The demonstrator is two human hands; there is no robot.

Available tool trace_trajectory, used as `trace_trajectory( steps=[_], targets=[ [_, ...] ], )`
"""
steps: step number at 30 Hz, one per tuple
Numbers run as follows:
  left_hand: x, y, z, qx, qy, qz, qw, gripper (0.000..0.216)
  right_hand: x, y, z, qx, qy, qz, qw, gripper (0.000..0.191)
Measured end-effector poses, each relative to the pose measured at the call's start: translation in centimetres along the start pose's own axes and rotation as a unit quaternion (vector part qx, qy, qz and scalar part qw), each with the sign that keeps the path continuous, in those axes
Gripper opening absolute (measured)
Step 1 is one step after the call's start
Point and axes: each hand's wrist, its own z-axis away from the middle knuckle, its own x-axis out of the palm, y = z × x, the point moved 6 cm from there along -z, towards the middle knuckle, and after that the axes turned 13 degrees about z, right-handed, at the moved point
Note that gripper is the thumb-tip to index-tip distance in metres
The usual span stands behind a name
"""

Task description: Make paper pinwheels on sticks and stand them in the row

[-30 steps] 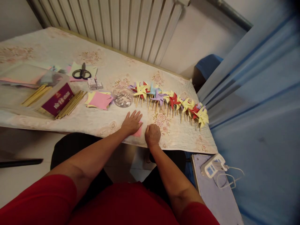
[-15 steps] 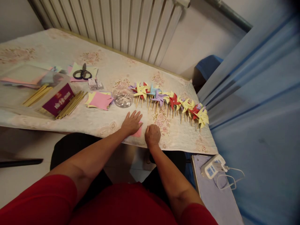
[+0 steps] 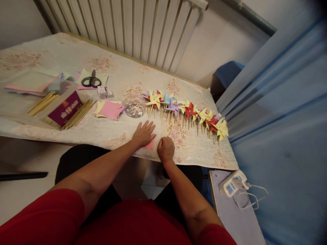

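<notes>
My left hand [image 3: 143, 133] lies flat with fingers stretched out on a pink paper piece [image 3: 150, 145] near the table's front edge. My right hand [image 3: 166, 149] rests just right of it, fingers curled under in a fist at the paper's edge; what they pinch is hidden. Beyond the hands stands a row of several paper pinwheels [image 3: 186, 110] on wooden sticks, in yellow, red, purple and blue.
A clear dish of shiny bits [image 3: 134, 107], a stack of cut pink and yellow paper [image 3: 109, 109], wooden sticks [image 3: 78, 114] beside a maroon box [image 3: 64, 108], scissors [image 3: 91, 80] and small boxes [image 3: 104, 91] lie on the floral tablecloth [image 3: 102, 131]. A white power adapter [image 3: 233, 184] sits lower right.
Both hands stay in place on the pink paper. The view has shifted slightly.
</notes>
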Motion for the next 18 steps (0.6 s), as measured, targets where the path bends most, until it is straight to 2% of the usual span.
trace_trajectory(
  steps=[7,12,18],
  targets=[
    [-0.1,0.0,0.0,0.001,0.009,0.005,1.000,0.057,-0.5,-1.1,1.1,-0.158,-0.011,-0.084,0.984,0.032],
    [-0.8,-0.2,0.0,-0.001,0.013,0.028,1.000,0.050,-0.4,-1.5,1.2,-0.193,-0.031,-0.069,0.978,0.038],
    [-0.5,-0.6,-0.2,-0.007,-0.002,0.015,1.000,0.051,-0.4,-1.7,1.0,-0.196,-0.042,-0.056,0.978,0.037]
  ],
)
